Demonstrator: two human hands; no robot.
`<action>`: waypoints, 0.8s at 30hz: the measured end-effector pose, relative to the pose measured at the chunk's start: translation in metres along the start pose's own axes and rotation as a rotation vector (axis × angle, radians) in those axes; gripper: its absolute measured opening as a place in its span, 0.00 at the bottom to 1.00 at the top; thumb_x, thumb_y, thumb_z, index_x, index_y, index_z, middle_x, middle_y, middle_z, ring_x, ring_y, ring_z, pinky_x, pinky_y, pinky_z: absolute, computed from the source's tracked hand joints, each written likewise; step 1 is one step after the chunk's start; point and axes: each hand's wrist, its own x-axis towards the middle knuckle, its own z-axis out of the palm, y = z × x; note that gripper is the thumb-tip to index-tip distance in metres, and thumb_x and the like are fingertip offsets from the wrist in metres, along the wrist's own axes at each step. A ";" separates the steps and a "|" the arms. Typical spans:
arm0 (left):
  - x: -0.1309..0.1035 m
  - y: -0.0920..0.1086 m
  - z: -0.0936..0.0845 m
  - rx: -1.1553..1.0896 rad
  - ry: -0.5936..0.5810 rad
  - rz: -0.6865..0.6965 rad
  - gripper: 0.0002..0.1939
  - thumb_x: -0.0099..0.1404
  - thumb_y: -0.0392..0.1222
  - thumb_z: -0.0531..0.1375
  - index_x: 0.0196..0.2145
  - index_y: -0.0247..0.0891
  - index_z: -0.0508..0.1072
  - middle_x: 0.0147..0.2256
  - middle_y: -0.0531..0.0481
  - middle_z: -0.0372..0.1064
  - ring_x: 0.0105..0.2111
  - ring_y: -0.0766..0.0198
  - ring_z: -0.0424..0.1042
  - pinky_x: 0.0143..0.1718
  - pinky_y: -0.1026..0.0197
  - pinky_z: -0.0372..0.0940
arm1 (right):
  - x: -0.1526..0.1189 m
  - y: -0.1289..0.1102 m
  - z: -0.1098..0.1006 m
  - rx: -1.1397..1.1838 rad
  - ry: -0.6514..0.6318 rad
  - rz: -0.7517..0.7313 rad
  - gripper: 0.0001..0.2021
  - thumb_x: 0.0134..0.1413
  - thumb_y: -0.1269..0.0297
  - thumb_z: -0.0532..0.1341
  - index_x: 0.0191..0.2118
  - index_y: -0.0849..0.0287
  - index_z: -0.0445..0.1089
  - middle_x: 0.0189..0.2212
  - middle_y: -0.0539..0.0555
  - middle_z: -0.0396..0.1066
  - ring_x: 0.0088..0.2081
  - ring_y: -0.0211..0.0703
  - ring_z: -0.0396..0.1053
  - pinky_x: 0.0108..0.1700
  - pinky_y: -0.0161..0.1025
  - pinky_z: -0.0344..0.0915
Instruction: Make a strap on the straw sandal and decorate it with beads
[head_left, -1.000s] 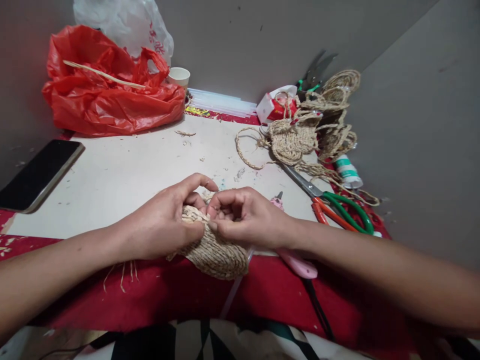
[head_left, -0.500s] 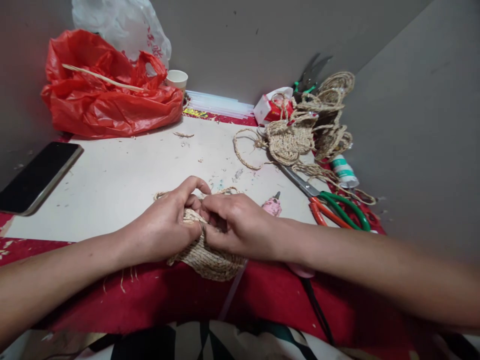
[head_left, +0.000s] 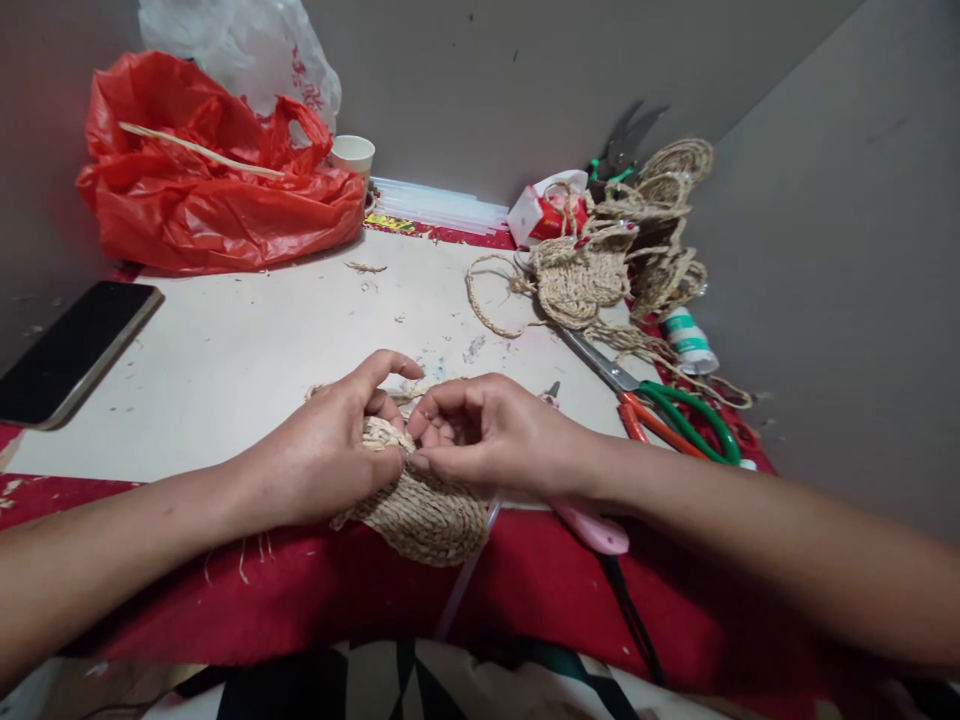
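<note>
A curved piece of coiled straw braid (head_left: 431, 515) hangs partly over the front edge of the table, in front of me. My left hand (head_left: 330, 445) grips its upper left part, thumb on the near face and the index finger arched above. My right hand (head_left: 499, 435) is closed at the piece's upper edge, its fingertips near the left hand's; whatever sits between them is too small to make out. A pink-handled tool (head_left: 592, 525) lies partly under my right wrist, its dark tip showing beyond the wrist.
Scissors with green and orange handles (head_left: 652, 405) lie at the right, beside braided straw pieces (head_left: 581, 285) and a green-white roll (head_left: 688, 342). A phone (head_left: 75, 350) lies at the left. Behind are a red plastic bag (head_left: 225, 210) and a paper cup (head_left: 352, 155).
My right hand has turned and risen slightly, its fingers curled differently at the straw edge. More of the pink handle shows below the wrist. My left hand holds nearly the same place.
</note>
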 end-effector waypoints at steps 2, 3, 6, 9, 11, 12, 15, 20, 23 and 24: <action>0.000 -0.002 0.001 0.008 0.006 0.012 0.28 0.53 0.31 0.58 0.52 0.45 0.60 0.33 0.55 0.69 0.24 0.70 0.65 0.25 0.67 0.58 | 0.000 -0.001 0.001 -0.112 0.019 -0.031 0.06 0.47 0.67 0.63 0.30 0.63 0.66 0.18 0.42 0.57 0.21 0.28 0.54 0.23 0.28 0.53; 0.000 -0.003 0.002 0.014 0.009 0.016 0.29 0.53 0.31 0.57 0.52 0.45 0.59 0.34 0.55 0.70 0.24 0.70 0.65 0.25 0.67 0.58 | 0.000 -0.001 0.001 -0.180 0.025 -0.065 0.05 0.48 0.68 0.62 0.29 0.63 0.66 0.18 0.43 0.57 0.21 0.29 0.54 0.23 0.29 0.53; -0.001 -0.003 0.003 0.057 0.020 0.018 0.29 0.54 0.31 0.57 0.53 0.45 0.59 0.35 0.52 0.71 0.24 0.69 0.66 0.26 0.65 0.59 | 0.002 -0.003 0.003 -0.357 0.043 -0.152 0.05 0.47 0.71 0.60 0.25 0.61 0.63 0.18 0.43 0.58 0.21 0.29 0.55 0.24 0.29 0.54; -0.002 -0.004 0.005 0.123 0.027 0.046 0.28 0.55 0.31 0.55 0.53 0.45 0.58 0.35 0.52 0.72 0.27 0.66 0.68 0.29 0.63 0.60 | 0.005 -0.004 0.008 -0.447 0.059 -0.142 0.08 0.44 0.74 0.59 0.22 0.59 0.58 0.18 0.43 0.56 0.21 0.29 0.53 0.23 0.29 0.51; -0.003 -0.005 0.006 0.152 0.028 0.063 0.28 0.55 0.30 0.54 0.53 0.45 0.58 0.34 0.53 0.72 0.28 0.65 0.68 0.31 0.62 0.61 | 0.008 -0.004 0.011 -0.465 0.074 -0.147 0.09 0.41 0.75 0.59 0.22 0.59 0.56 0.17 0.42 0.55 0.21 0.29 0.52 0.23 0.30 0.50; -0.003 -0.005 0.006 0.153 0.029 0.063 0.28 0.55 0.30 0.54 0.53 0.45 0.58 0.34 0.53 0.72 0.29 0.65 0.68 0.31 0.62 0.61 | 0.008 -0.004 0.013 -0.459 0.093 -0.156 0.09 0.40 0.75 0.59 0.22 0.58 0.55 0.17 0.42 0.55 0.20 0.29 0.51 0.23 0.30 0.50; -0.003 -0.004 0.006 0.096 0.039 0.040 0.26 0.55 0.31 0.55 0.52 0.46 0.58 0.32 0.54 0.71 0.25 0.67 0.67 0.27 0.64 0.59 | 0.009 -0.003 0.017 -0.338 0.159 -0.114 0.09 0.37 0.76 0.58 0.20 0.58 0.56 0.16 0.42 0.53 0.20 0.29 0.51 0.23 0.30 0.49; -0.001 0.000 0.004 0.025 0.021 0.019 0.25 0.54 0.32 0.58 0.50 0.47 0.59 0.30 0.56 0.70 0.22 0.70 0.63 0.23 0.67 0.56 | 0.008 0.001 0.015 0.112 0.089 0.050 0.06 0.37 0.76 0.58 0.22 0.60 0.60 0.16 0.40 0.53 0.19 0.26 0.50 0.21 0.27 0.48; -0.002 0.001 0.004 0.007 -0.005 -0.002 0.26 0.54 0.32 0.58 0.50 0.48 0.59 0.31 0.56 0.69 0.22 0.71 0.63 0.21 0.68 0.55 | 0.008 0.007 0.010 0.277 0.025 0.084 0.05 0.37 0.76 0.59 0.25 0.62 0.63 0.17 0.41 0.58 0.19 0.25 0.53 0.21 0.26 0.50; -0.002 0.001 0.004 -0.001 -0.010 -0.006 0.26 0.54 0.32 0.58 0.50 0.48 0.59 0.31 0.56 0.68 0.21 0.71 0.63 0.20 0.68 0.55 | 0.008 0.008 0.008 0.306 -0.002 0.103 0.05 0.37 0.75 0.59 0.25 0.62 0.63 0.17 0.41 0.60 0.18 0.25 0.54 0.20 0.26 0.51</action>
